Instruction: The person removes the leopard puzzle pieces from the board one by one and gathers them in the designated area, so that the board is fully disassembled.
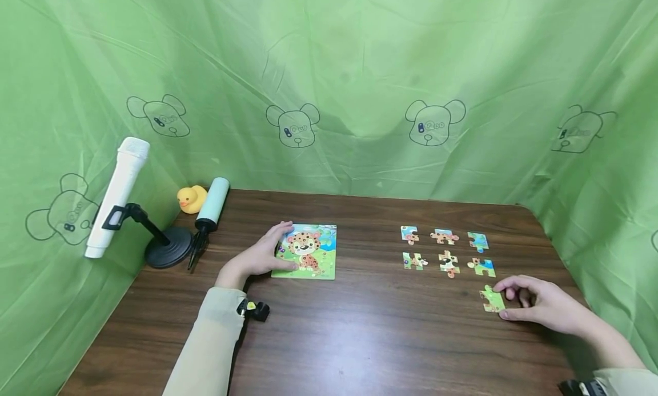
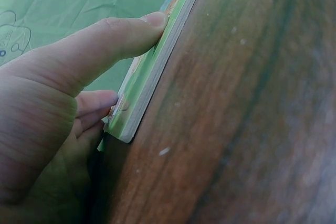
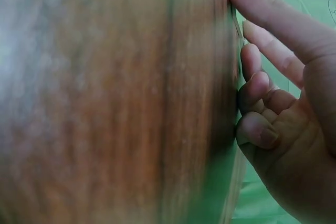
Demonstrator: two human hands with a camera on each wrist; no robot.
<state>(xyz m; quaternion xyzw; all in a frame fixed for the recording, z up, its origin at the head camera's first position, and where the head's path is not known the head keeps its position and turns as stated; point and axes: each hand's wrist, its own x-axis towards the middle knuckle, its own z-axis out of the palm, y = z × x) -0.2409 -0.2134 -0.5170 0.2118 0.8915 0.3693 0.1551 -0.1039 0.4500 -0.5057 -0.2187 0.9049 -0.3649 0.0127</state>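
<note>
My left hand rests on the left side of a square leopard picture puzzle, fingers along its edge. In the left wrist view the thumb presses on the top face of the puzzle, near its thick grey edge. At the right of the table, my right hand holds a green jigsaw piece between thumb and index finger, low over the wood. Its other fingers are curled under. Loose jigsaw pieces lie in two rows above and left of that hand.
A white microphone stands on a black round base at the left. Beside it are a yellow rubber duck and a light blue hand pump. A green curtain encloses the brown wooden table.
</note>
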